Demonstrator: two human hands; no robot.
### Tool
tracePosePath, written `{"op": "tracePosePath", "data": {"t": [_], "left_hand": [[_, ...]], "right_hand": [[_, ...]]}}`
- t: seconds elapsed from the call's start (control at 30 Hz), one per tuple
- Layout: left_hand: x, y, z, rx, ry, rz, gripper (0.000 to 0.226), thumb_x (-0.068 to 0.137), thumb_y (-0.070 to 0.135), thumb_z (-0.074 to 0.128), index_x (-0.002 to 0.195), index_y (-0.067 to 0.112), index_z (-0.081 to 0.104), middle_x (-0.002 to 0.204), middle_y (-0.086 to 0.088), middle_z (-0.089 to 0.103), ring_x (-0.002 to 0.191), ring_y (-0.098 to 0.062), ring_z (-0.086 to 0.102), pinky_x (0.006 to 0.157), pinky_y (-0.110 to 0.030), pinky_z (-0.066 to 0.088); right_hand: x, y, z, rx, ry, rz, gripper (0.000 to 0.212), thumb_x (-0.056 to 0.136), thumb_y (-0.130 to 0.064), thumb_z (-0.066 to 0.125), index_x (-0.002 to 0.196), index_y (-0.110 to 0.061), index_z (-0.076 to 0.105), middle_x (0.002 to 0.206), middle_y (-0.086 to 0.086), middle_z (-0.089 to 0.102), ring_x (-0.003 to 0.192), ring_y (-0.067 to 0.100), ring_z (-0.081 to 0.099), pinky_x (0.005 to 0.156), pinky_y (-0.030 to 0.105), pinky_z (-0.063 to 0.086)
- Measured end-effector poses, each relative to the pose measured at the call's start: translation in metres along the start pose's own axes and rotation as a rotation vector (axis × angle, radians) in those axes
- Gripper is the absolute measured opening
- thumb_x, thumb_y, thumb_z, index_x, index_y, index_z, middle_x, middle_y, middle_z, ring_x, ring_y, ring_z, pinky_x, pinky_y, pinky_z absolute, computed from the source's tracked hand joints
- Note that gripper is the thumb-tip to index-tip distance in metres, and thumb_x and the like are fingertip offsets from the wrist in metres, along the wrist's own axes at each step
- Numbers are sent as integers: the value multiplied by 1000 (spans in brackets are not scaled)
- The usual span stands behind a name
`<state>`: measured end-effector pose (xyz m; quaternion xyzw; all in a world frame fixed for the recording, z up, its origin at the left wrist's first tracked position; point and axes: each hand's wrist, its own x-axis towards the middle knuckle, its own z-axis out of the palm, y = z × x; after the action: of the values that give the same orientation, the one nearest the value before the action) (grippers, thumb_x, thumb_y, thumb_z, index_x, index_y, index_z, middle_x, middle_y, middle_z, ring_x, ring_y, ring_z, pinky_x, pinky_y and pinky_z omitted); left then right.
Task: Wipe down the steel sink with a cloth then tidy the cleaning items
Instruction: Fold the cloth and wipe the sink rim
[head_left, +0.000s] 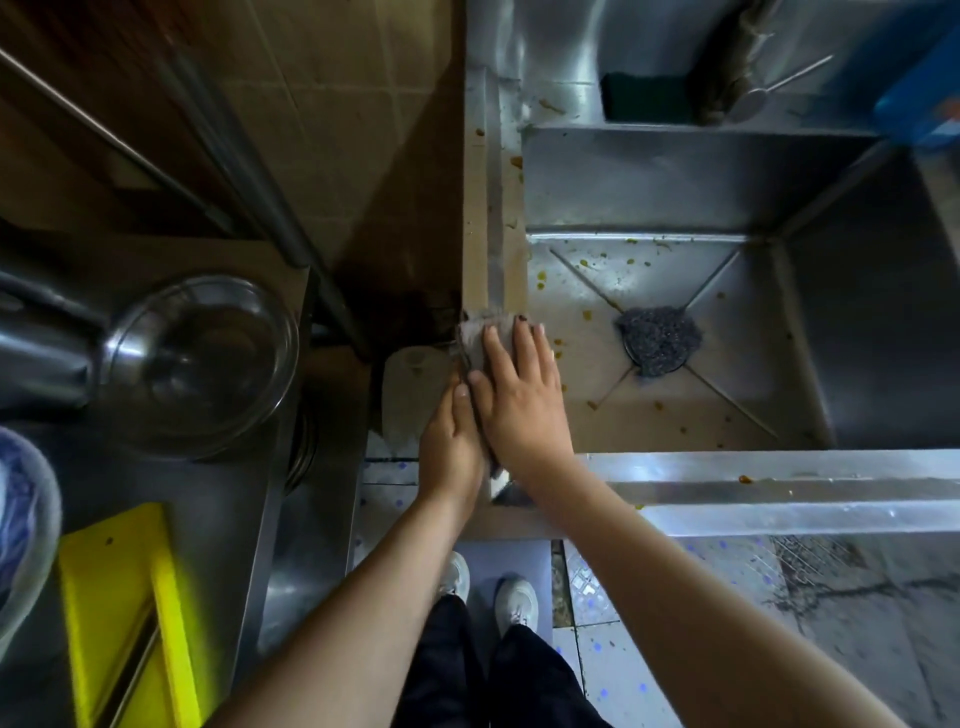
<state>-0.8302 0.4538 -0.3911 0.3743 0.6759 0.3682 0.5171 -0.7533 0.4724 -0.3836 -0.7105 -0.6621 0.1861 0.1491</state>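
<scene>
Cloth (474, 336) on rim of sink (675, 176), scourer (658, 338) in it, bowl (202, 364) further left

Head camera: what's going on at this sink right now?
A person is wiping the left rim of the steel sink. The right hand lies flat on a grey cloth, pressing it onto the rim, while the left hand rests against the rim's outer side beside it, fingers hidden. Yellowish food specks dot the basin floor, and a steel scrubber sits over the drain. A green sponge lies on the ledge behind.
</scene>
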Motion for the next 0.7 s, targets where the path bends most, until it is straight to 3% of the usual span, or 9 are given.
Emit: {"op": "tracePosePath", "data": {"t": [0.13, 0.23, 0.27, 0.43, 0.7], "left_hand": [[2, 0, 2, -111, 7, -103, 37, 99, 32, 36, 132, 22, 48, 131, 1, 54, 121, -12, 49, 107, -29, 35], [-1, 5, 1, -10, -1, -18, 38, 100, 30, 33, 136, 24, 45, 128, 14, 49, 118, -3, 46, 89, -2, 33], [-2, 7, 0, 35, -3, 19, 39, 100, 28, 32, 137, 25, 43, 127, 15, 49, 119, -3, 45, 85, -1, 32], [-2, 6, 1, 234, 31, 11, 42, 100, 30, 29, 140, 25, 38, 137, -7, 50, 125, -23, 46, 94, -22, 32], [-4, 6, -1, 236, 25, 27, 41, 100, 28, 30, 139, 21, 40, 137, -6, 50, 125, -20, 45, 84, -11, 27]], "right_hand": [[-7, -2, 3, 12, 7, 35, 59, 91, -44, 22, 142, -18, 38, 151, 19, 26, 142, 35, 15, 115, 40, 10], [8, -4, 0, 20, 23, 42, 52, 96, -42, 29, 142, -20, 37, 152, 17, 24, 143, 34, 12, 115, 40, 11], [17, -3, -2, 25, -5, 40, 50, 98, -41, 30, 144, -22, 33, 154, 15, 19, 144, 31, 7, 116, 38, 7], [70, -1, -10, 54, -14, 66, 49, 100, -40, 27, 147, -26, 24, 157, 10, 11, 145, 27, 1, 117, 38, 4], [73, 0, -8, 70, 7, 83, 50, 100, -41, 28, 147, -26, 24, 156, 8, 13, 144, 26, 2, 116, 36, 4]]}}
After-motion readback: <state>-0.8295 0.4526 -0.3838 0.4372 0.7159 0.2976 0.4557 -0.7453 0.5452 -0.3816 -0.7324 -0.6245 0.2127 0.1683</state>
